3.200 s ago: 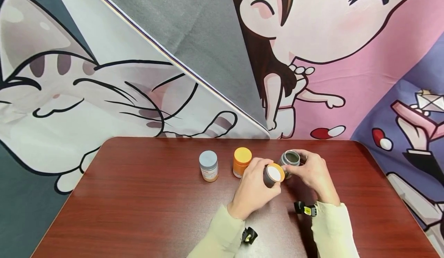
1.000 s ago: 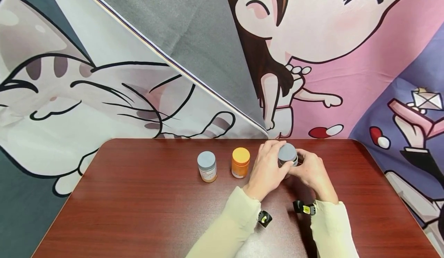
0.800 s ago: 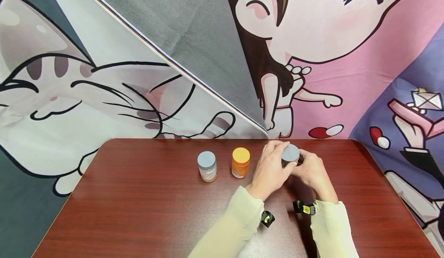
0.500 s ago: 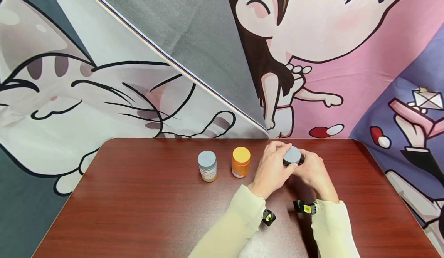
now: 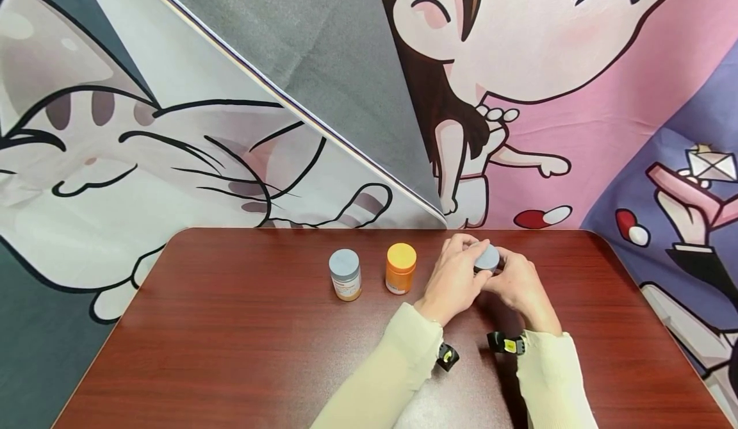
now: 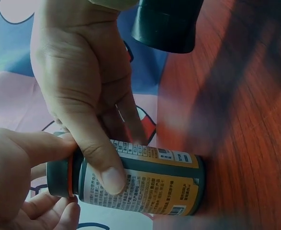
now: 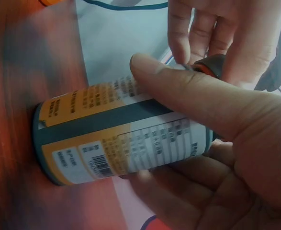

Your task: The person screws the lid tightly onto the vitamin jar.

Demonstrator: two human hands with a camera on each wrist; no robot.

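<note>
"Red-brown and glossy, that table [image 5: 230, 346]. What's behind it?"

"Cartoon-printed walls [image 5: 323, 32]. Toward the far right, my right hand [image 5: 521, 288] is clamped round an upright bottle [image 7: 126, 132]; my left hand [image 5: 454, 282] grips its grey lid [image 5: 488, 258]."

"Anything left of that?"

"An orange jar [image 5: 400, 269], then a grey-lidded jar [image 5: 345, 275], standing apart."

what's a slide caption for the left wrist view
Left hand grips the dark lid; right hand holds the labelled bottle.

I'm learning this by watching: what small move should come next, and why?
Probably twist the cap tighter: an orange edge shows between it and the bottle, the left grip pinches the cap, and the right grip holds the bottle.
</note>
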